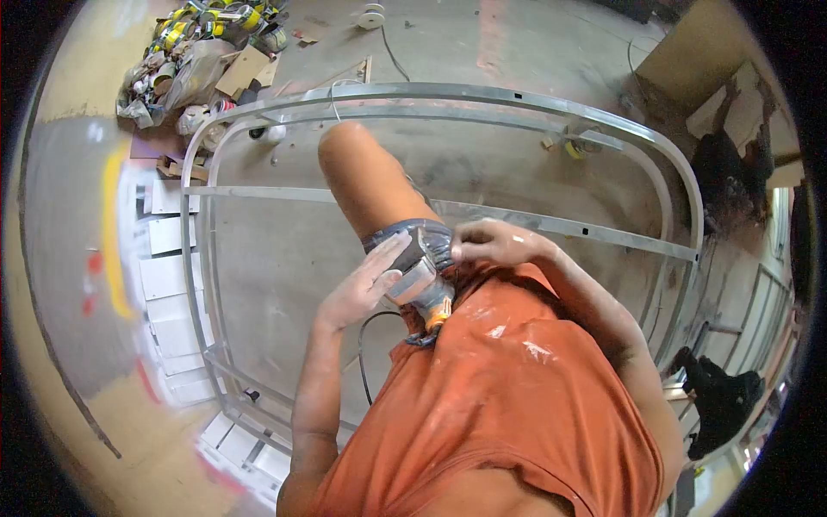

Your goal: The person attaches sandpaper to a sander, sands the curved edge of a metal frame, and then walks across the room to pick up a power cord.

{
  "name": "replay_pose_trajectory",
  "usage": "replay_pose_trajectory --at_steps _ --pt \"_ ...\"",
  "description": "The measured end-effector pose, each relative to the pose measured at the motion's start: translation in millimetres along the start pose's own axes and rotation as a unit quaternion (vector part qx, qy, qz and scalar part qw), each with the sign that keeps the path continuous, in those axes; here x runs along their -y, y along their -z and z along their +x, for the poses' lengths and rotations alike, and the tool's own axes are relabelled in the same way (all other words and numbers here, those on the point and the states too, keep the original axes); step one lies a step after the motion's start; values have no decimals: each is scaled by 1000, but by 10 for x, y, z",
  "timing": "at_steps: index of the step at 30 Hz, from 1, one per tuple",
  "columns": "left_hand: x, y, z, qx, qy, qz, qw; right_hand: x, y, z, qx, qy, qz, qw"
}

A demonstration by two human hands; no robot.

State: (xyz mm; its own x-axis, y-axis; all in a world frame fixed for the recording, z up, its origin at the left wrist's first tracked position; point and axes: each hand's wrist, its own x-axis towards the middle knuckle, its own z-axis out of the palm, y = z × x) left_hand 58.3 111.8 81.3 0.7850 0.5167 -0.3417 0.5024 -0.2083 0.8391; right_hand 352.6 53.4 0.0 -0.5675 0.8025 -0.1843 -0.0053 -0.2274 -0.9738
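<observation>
My left hand (355,293) is dusted white, its fingers stretched out and nearly flat beside a grey tool-like thing with an orange part (441,312) on my lap. The fingertips reach over dark shorts (385,237) at my raised thigh. My right hand (495,242) is bent at the wrist, fingers curled and pressed together at the crumpled dark fabric. I cannot tell what is between those fingers. An orange shirt (517,388) with white smears hangs below both hands. Beside the grey thing a black cable (365,353) curves down.
A metal tube frame (551,226) surrounds me, its bars crossing above the concrete floor. White boxes (172,280) line the left wall. Tins and plastic bags (194,82) are heaped at the upper left. A cable reel (370,17) lies ahead, and dark clothing (724,405) hangs at right.
</observation>
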Motion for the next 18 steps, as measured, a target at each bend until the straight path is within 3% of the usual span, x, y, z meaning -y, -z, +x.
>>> replay_pose_trajectory --at_steps 2,3,6,8,11,18 --pt "-23 26 -5 25 20 -24 999 116 -161 22 32 34 -54 997" --pt "-29 41 0 32 20 -24 999 191 -207 52 46 -2 -77 996" --pt "-42 50 24 40 17 -25 999 181 -281 109 37 22 -35 998" --pt "-47 51 7 41 16 -29 999 157 -286 130 48 105 -86 990" --pt "-68 31 -10 33 17 -19 999 212 -261 176 76 113 -136 981" --pt "-46 -8 -43 18 -11 8 1000 74 -273 262 79 170 -115 976"
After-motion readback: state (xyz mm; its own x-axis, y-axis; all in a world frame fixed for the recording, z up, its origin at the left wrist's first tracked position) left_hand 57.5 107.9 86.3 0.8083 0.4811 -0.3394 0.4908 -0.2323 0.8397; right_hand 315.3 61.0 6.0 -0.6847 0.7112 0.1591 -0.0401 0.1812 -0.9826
